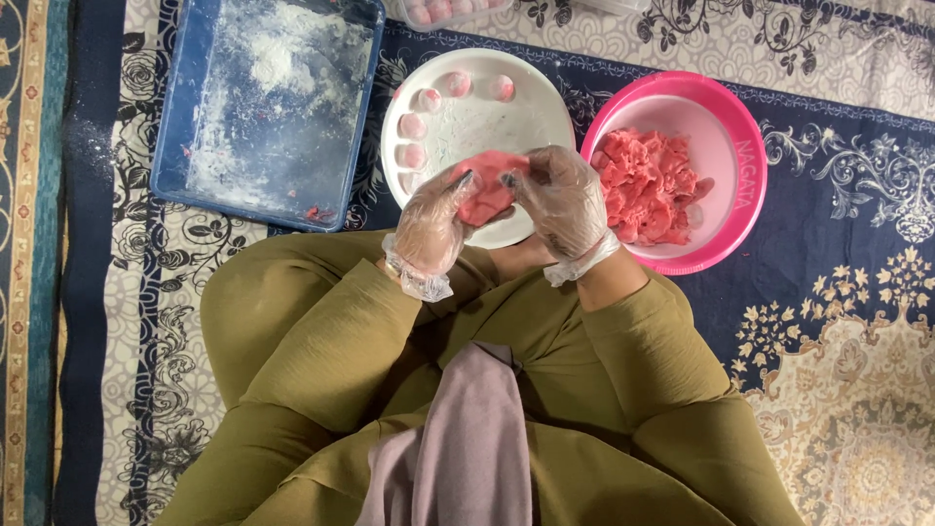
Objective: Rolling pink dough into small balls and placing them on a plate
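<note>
My left hand [433,226] and my right hand [563,200], both in thin clear plastic gloves, meet over the near edge of a white round plate [531,117]. Between them they hold a lump of pink dough [487,190], fingers pressed into it from both sides. Several small pink dough balls dusted with flour [413,126] line the plate's far left rim. To the right stands a pink bowl [745,146] with a heap of pink dough [648,185] in it.
A blue rectangular tray [195,117] coated with white flour lies at the upper left. Everything rests on a patterned navy and cream carpet [838,292]. My olive-clad knees [292,331] and a mauve scarf end [472,438] fill the foreground. A container of pink balls [443,10] peeks in at the top.
</note>
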